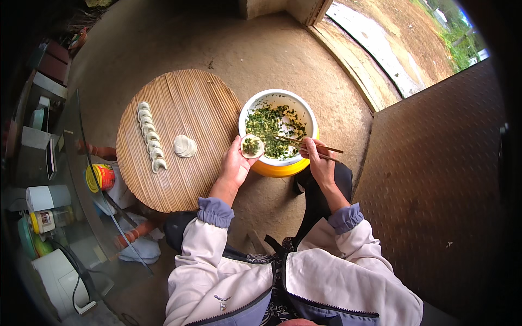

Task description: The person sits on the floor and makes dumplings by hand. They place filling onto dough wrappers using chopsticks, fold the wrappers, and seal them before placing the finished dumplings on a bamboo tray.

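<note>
My left hand holds a round dough wrapper with green and yellow filling heaped on it, at the near left rim of a white bowl. Chopped green and yellow filling lies in the bowl. In my right hand is a pair of wooden chopsticks, their tips over the filling. To the left, a row of folded dumplings runs along a round slatted board. A small overlapping pile of flat wrappers lies between that row and my left hand.
The bowl rests on a yellow base. A glass-topped table with containers stands at the left, a red and yellow can beside its edge. A textured metal door panel is at the right, near a doorway onto outdoor ground.
</note>
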`<state>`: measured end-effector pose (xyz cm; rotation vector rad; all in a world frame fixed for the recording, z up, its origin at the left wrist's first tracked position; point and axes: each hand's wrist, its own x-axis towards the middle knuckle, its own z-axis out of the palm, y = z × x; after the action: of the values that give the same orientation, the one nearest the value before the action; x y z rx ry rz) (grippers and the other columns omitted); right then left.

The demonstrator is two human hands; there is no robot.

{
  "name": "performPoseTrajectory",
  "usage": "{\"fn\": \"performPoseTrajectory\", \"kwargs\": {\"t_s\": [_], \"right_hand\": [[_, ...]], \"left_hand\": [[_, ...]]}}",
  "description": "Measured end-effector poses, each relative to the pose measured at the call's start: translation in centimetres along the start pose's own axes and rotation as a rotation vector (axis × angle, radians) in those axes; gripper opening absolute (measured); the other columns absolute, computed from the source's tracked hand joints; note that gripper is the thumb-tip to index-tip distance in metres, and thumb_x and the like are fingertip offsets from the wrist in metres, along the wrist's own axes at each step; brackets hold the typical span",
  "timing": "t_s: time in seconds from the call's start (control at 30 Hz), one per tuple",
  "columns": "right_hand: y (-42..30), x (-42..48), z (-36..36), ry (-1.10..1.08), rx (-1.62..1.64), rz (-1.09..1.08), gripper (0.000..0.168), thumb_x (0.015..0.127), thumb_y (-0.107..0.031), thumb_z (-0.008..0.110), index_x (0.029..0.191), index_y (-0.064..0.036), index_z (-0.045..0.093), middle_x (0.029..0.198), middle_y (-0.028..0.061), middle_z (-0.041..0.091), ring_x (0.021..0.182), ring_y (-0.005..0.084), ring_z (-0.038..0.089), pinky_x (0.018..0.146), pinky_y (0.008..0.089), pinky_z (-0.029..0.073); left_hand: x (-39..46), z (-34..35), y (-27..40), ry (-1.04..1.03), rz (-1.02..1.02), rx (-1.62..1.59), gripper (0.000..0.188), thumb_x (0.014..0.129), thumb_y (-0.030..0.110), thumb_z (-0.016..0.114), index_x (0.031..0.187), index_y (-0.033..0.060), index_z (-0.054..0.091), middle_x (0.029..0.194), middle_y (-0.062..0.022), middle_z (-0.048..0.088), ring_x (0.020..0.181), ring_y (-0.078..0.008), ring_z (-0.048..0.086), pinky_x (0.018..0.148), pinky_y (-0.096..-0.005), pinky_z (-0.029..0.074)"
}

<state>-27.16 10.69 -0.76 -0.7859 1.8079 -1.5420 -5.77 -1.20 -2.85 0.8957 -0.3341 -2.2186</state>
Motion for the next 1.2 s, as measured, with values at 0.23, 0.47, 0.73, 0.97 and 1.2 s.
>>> {"fn": "performPoseTrajectory", "kwargs": {"t_s": [0.23, 0.47, 0.73, 0.97, 1.2], "right_hand": [[0.0, -0.4, -0.4, 0.003, 0.324, 0.318, 0.031, 0.101, -0.023, 0.060, 0.113, 0.005, 0.065, 0.099, 0.0154, 0.071, 0.087, 0.0219, 0.073, 0.080, 0.0311, 0.061], [0.4, -0.3, -1.2, 0.063, 0.585, 0.481, 0.029, 0.101, -0.021, 0.060, 0.116, 0.004, 0.063, 0.101, 0.0153, 0.070, 0.090, 0.0227, 0.072, 0.082, 0.0318, 0.061], [-1.7, -1.4, -0.6, -0.020, 0.596, 0.370, 0.031, 0.102, -0.022, 0.058, 0.117, 0.005, 0.063, 0.100, 0.0151, 0.070, 0.088, 0.0223, 0.072, 0.080, 0.0317, 0.061], [-4.6, -4.9, 0.9, -0.266, -0.131, -0.371, 0.013, 0.098, -0.002, 0.060, 0.105, 0.004, 0.069, 0.094, 0.0128, 0.072, 0.085, 0.0181, 0.072, 0.076, 0.0275, 0.056], [-7.0, -5.5, 0.6, -0.329, -0.365, -0.635, 0.013, 0.090, -0.001, 0.067, 0.103, 0.000, 0.070, 0.092, 0.0138, 0.070, 0.078, 0.0249, 0.071, 0.072, 0.0311, 0.056]], "left_hand": [[-0.1, -0.2, 0.2, 0.009, 0.003, 0.006, 0.047, 0.110, 0.032, 0.032, 0.135, -0.0062, 0.045, 0.133, -0.0209, 0.058, 0.121, -0.0347, 0.060, 0.103, -0.0516, 0.052], [0.0, -0.3, 0.1, 0.019, 0.001, -0.009, 0.047, 0.110, 0.032, 0.033, 0.134, -0.0064, 0.046, 0.130, -0.0223, 0.059, 0.119, -0.0364, 0.061, 0.102, -0.0516, 0.052], [0.1, -0.3, 0.1, 0.009, 0.008, -0.007, 0.047, 0.109, 0.033, 0.034, 0.134, -0.0047, 0.047, 0.131, -0.0198, 0.059, 0.120, -0.0344, 0.061, 0.102, -0.0507, 0.053], [0.1, -0.2, 0.0, -0.025, -0.002, -0.029, 0.044, 0.109, 0.033, 0.038, 0.134, -0.0013, 0.049, 0.129, -0.0158, 0.060, 0.116, -0.0272, 0.062, 0.097, -0.0447, 0.056], [-0.1, -0.4, 0.2, -0.039, -0.016, -0.023, 0.047, 0.109, 0.035, 0.036, 0.135, -0.0015, 0.048, 0.132, -0.0160, 0.058, 0.116, -0.0277, 0.062, 0.095, -0.0451, 0.058]]}}
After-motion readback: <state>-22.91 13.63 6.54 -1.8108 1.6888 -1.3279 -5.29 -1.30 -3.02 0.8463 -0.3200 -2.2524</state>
